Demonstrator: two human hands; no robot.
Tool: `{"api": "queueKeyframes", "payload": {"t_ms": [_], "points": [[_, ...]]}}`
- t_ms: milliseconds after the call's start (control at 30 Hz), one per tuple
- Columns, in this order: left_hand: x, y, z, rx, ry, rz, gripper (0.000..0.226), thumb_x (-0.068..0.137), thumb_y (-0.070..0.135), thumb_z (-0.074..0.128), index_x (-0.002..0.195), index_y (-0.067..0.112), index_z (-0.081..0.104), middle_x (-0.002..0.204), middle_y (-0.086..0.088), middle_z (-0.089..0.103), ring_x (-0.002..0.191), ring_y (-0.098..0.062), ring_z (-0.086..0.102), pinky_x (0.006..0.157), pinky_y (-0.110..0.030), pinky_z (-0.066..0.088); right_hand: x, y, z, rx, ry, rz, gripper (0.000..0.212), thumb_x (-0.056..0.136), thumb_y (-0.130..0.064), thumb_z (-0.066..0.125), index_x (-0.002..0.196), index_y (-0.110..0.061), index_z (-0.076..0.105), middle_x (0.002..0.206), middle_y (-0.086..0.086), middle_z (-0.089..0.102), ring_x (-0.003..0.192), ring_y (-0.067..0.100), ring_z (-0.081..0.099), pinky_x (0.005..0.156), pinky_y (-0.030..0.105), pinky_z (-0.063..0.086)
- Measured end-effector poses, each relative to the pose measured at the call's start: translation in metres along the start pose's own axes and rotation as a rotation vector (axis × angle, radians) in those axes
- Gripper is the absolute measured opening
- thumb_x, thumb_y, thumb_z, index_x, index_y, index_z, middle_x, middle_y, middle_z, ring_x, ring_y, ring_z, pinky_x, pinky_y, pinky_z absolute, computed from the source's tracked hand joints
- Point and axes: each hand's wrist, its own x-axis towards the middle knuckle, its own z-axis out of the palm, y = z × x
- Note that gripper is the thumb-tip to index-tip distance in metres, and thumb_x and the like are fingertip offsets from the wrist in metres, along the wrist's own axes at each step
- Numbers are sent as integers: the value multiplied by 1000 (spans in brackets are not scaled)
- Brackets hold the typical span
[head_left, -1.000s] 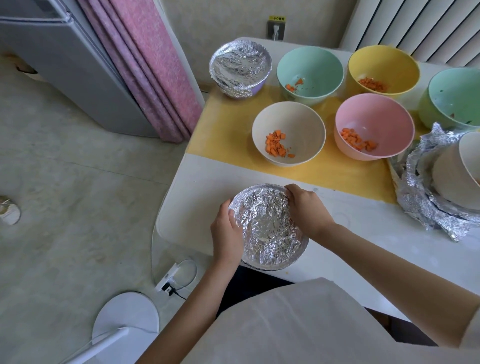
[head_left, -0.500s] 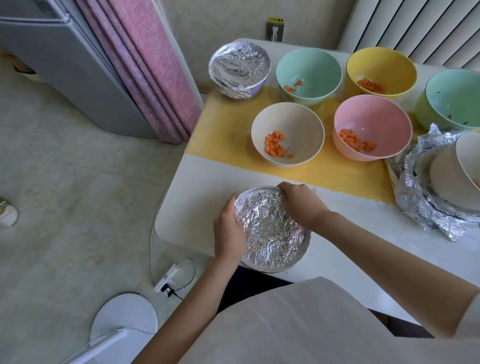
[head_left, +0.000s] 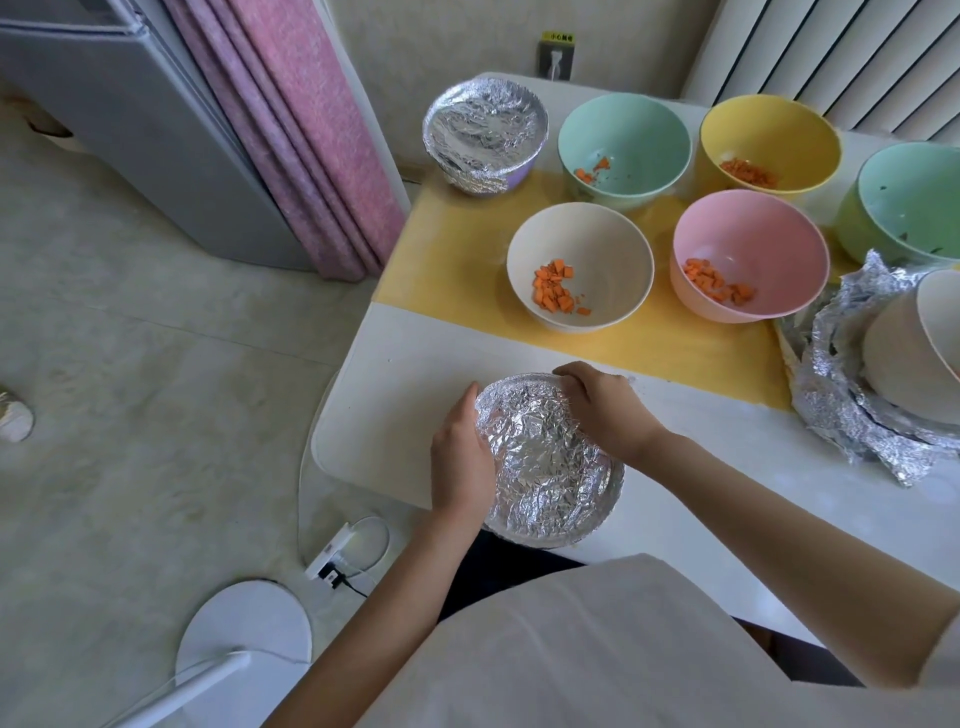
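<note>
A foil-covered bowl sits at the near edge of the white table. My left hand cups its left rim, fingers curved against the foil. On the far right rim, my right hand presses down with its fingers curled over the foil edge. The bowl's contents are hidden under the crinkled foil.
On a yellow mat stand another foil-covered bowl, a white bowl, a pink bowl, a mint bowl and a yellow bowl, the open ones holding carrot pieces. A green bowl and loose foil around stacked white bowls lie at right.
Both hands have slid along the foil rim toward the far side of the bowl. The bowl itself has stayed in place.
</note>
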Motion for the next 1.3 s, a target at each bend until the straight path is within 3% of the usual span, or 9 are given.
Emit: {"api": "queueKeyframes", "payload": {"t_ms": [200, 333, 467, 733, 800, 867, 1033, 1167, 1300], "points": [[0, -1, 1, -12, 8, 15, 54, 88, -13, 40, 138, 9, 44, 131, -11, 56, 119, -25, 53, 99, -25, 37, -6, 8, 3, -90, 48, 0, 29, 101, -19, 37, 103, -3, 62, 85, 17, 68, 80, 40, 59, 75, 37, 30], [-4, -2, 1, -36, 30, 4, 52, 92, -10, 38, 139, 10, 42, 137, -10, 50, 125, -23, 48, 104, -27, 37, -8, 6, 1, 10, 40, 12, 31, 101, -20, 35, 116, -5, 59, 95, 14, 69, 87, 33, 61, 75, 32, 34], [-12, -6, -3, -46, 51, -19, 46, 96, -3, 35, 140, 9, 38, 145, -9, 40, 133, -22, 39, 103, -17, 26, -15, 4, 3, 90, 37, 56, 33, 102, -22, 34, 121, -7, 55, 101, 15, 68, 93, 33, 60, 74, 28, 36], [8, -3, -14, -22, -21, 117, 42, 96, 15, 45, 137, 8, 42, 143, -9, 43, 132, -23, 39, 111, -40, 29, -10, 3, 7, -13, 50, -58, 25, 99, -7, 40, 116, -6, 57, 94, 16, 69, 86, 36, 61, 68, 33, 37], [17, 3, -16, -23, -61, 216, 37, 96, 13, 47, 132, 7, 49, 135, -9, 52, 126, -23, 46, 106, -40, 36, -11, -5, 5, -14, 30, -143, 27, 95, -2, 43, 116, -9, 58, 99, 11, 69, 88, 31, 63, 72, 33, 42], [21, 8, -18, -49, -114, 277, 31, 96, 11, 48, 125, 8, 57, 122, -7, 62, 112, -21, 58, 95, -27, 43, -11, -11, 6, -8, 13, -219, 28, 93, -1, 46, 117, -11, 58, 102, 9, 69, 89, 29, 64, 76, 33, 45], [25, 8, -23, -70, -130, 358, 23, 94, 6, 52, 111, 8, 67, 102, -5, 71, 90, -16, 65, 77, -12, 42, -10, -16, 7, -8, 1, -277, 30, 96, -5, 45, 123, -15, 55, 108, 6, 68, 94, 27, 64, 80, 39, 49], [24, 7, -19, -15, -114, 389, 18, 93, 4, 52, 104, 7, 66, 91, -6, 71, 79, -21, 65, 67, -20, 42, -9, -16, 6, -3, 18, -266, 28, 92, 0, 49, 113, -12, 61, 98, 6, 70, 86, 27, 65, 75, 36, 49], [20, 7, -15, 38, -69, 389, 18, 92, 3, 53, 104, 7, 66, 91, -5, 71, 78, -22, 65, 67, -22, 43, -13, -18, 6, 39, 18, -227, 23, 98, -12, 44, 114, -10, 61, 98, 7, 70, 86, 26, 64, 74, 29, 45]]}}
